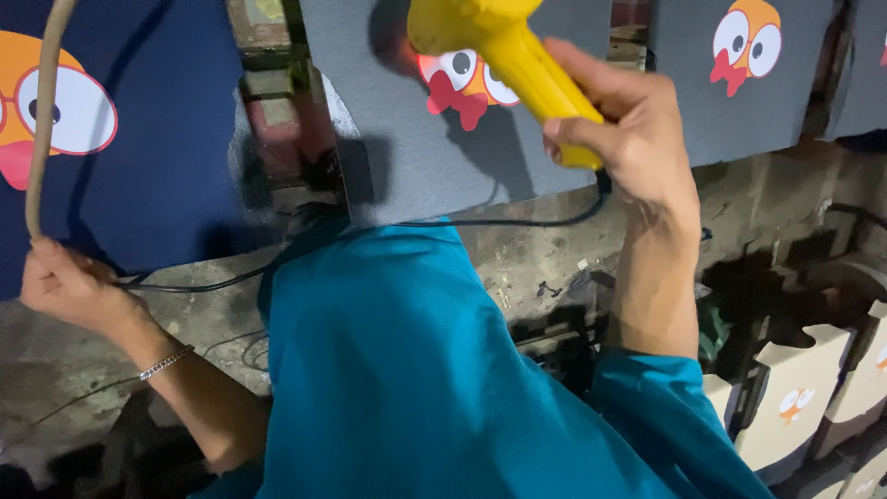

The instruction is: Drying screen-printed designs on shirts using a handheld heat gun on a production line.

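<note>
Yellow heat gun (504, 46): clamped in right hand (628, 129), nozzle over the bird print (462, 83) on grey fabric panel (416, 157). Left hand (69, 286): closed around a tan hose (42, 111), beside a navy panel (157, 139). Hands well apart.

Right hand (637, 139) grips yellow heat gun (513, 55), nozzle over bird print (462, 83) on grey fabric panel (416, 148). Left hand (69, 286) closed on tan rod (42, 111) beside navy panel (157, 139). Black cord (517, 223) runs under grey panel; teal garment (416, 370) below

Teal garment (407, 370) with short sleeves, and a thin silver bracelet (166, 362) on the left wrist.
</note>
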